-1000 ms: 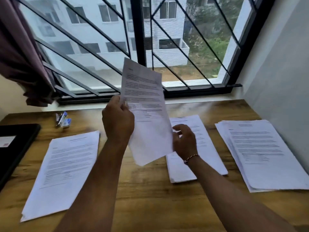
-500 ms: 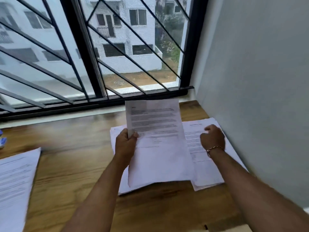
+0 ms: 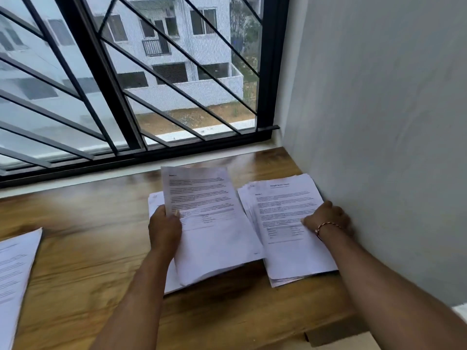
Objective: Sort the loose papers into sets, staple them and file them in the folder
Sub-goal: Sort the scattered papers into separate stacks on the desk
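My left hand (image 3: 164, 229) pinches a printed sheet (image 3: 212, 221) by its left edge and holds it tilted just above the middle paper pile (image 3: 154, 200), most of which it hides. The right paper pile (image 3: 283, 223), a thick fanned stack, lies by the wall. At that stack's right edge is my right hand (image 3: 328, 218), thumb on the top page and fingers curled down over the edge. A third paper pile (image 3: 15, 274) shows at the far left. No stapler or folder is in view.
All piles lie on a wooden desk (image 3: 88, 236). A grey wall (image 3: 379, 122) closes in right beside the right pile. A barred window (image 3: 126, 97) and its sill run along the desk's back edge.
The view has swung right. My left hand has brought the sheet down from in front of the window to just over the middle pile. My right hand has moved to the right pile's edge.
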